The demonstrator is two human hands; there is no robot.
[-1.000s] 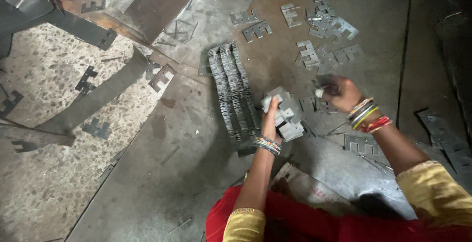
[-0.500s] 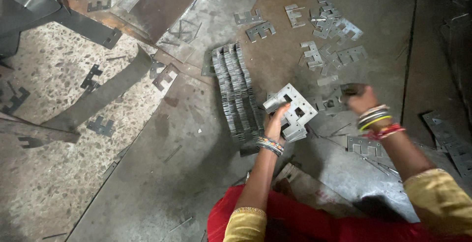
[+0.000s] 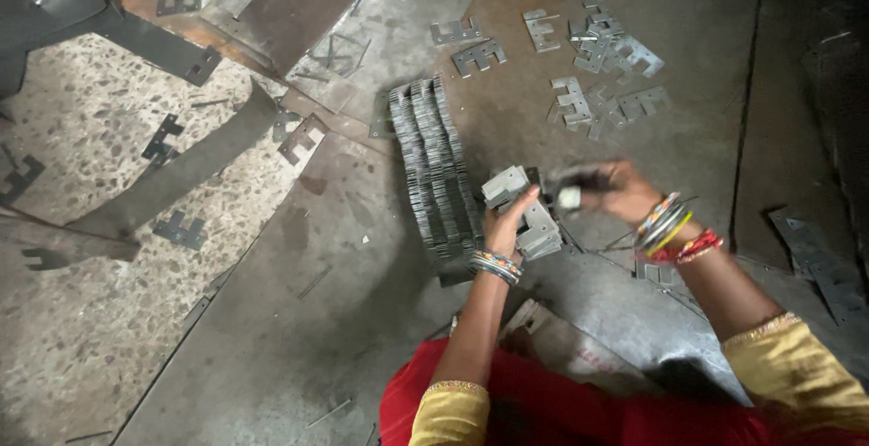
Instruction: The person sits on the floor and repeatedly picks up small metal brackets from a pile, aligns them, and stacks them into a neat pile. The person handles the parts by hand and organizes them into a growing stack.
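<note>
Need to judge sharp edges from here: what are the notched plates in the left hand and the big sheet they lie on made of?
The notched plates in the left hand look like thin stamped sheet metal, probably steel: flat, grey, dull sheen, clean-cut slots. The big sheet looks like bare steel plate, dark and matte with brownish patches, possibly rust. The row of stacked plates beside it looks like the same metal.

Loose flat metal brackets (image 3: 608, 52) lie scattered at the upper right of the frame on a rusty steel sheet (image 3: 507, 129). At the left, a speckled stone floor (image 3: 81, 138) carries a long metal strip (image 3: 186, 170) and a few dark cut-out pieces (image 3: 161, 138), with another bracket (image 3: 179, 230) just below.
</note>
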